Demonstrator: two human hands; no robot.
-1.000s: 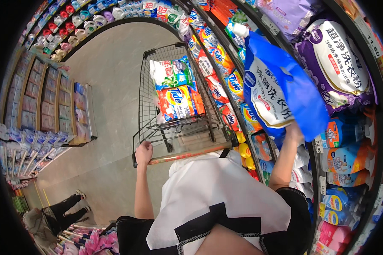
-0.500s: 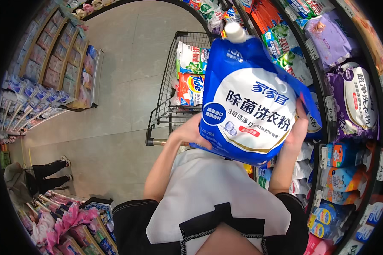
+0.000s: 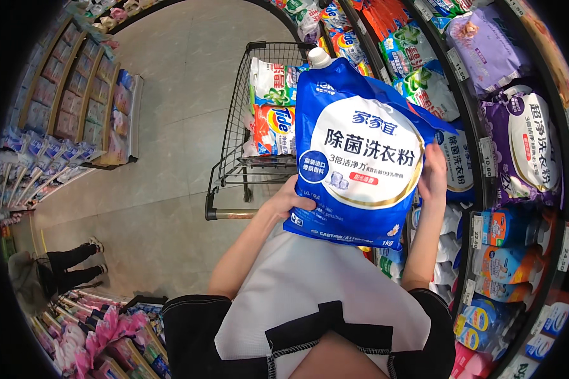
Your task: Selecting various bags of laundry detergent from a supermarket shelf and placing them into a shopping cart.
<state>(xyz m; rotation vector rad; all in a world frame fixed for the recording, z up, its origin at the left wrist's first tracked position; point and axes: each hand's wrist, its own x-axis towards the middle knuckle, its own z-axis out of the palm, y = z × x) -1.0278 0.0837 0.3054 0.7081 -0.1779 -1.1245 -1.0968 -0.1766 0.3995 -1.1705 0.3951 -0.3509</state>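
Head view — glossy blue spouted pouch (image 3: 360,151).

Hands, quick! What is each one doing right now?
Left hand: closed on the lower left edge of the blue detergent pouch.
Right hand: gripping the same pouch's right edge.

The pouch (image 3: 360,151) is bright blue with a white oval panel and a white cap. Red-orange and green-white bags (image 3: 273,107) fill the dark wire cart (image 3: 234,151); purple packs (image 3: 525,145) line the shelf.
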